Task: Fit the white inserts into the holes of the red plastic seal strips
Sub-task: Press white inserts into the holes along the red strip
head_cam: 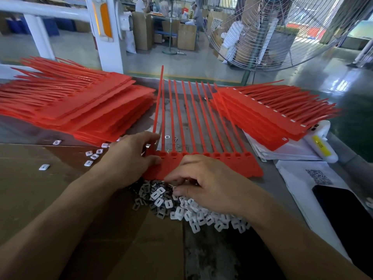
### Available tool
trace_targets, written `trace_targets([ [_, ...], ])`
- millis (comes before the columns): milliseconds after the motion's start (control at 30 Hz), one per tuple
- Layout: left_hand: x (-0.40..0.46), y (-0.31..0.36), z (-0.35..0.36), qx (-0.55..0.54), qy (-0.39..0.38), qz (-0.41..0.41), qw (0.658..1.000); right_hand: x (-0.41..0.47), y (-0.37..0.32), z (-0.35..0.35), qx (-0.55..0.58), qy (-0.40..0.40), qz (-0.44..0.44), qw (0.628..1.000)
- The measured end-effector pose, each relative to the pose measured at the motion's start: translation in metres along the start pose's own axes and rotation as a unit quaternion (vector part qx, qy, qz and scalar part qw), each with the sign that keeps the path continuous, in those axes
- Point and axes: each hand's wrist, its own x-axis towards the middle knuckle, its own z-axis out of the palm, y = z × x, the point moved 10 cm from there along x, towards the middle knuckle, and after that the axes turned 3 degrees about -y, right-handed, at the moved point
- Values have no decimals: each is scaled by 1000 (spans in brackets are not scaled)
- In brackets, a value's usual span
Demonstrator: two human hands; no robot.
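- The strip (201,164) I am working on lies flat at the middle of the bench (270,178). Its wide tab edge is towards me, its row of holes is just beyond that, and its thin tails run straight away from me.
- As far as I can see the holes look dark and unfilled. The leftmost ones are hidden under my left hand (131,156).
- My left hand pins the strip's left end, thumb on the tab and fingers curled over the first holes. Whether it also pinches an insert there, I cannot tell.
- My right hand (210,184) is on the near side of the tab, its fingers bent down into the inserts (181,207). I cannot tell if one is already caught in the fingertips.
- The heap touches the tab's near edge, so I judge the coming move to be short: up from the heap, forward over the tab and down onto a hole. The right hand is the nearer one for everything from the middle rightwards.
- There is little room sideways, with a left stack (80,104) and a right stack (262,112) of strips flanking the tails.
- A few loose inserts lie on the cardboard (40,199) to the left, and papers (292,178) lie to the right.
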Motion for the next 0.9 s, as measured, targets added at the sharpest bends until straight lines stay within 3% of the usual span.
trace_targets([
  [300,-1,1,-1,30,1,-1,1000,1,0,-3,32,42,6,999],
  [467,-1,10,-12,26,57,42,997,-3,10,-18,119,109,25,987],
  [667,-14,45,-18,-65,101,156,980,-13,49,-32,282,215,124,927],
  [900,-33,88,-6,-19,104,289,952,-13,62,-22,408,207,163,874],
])
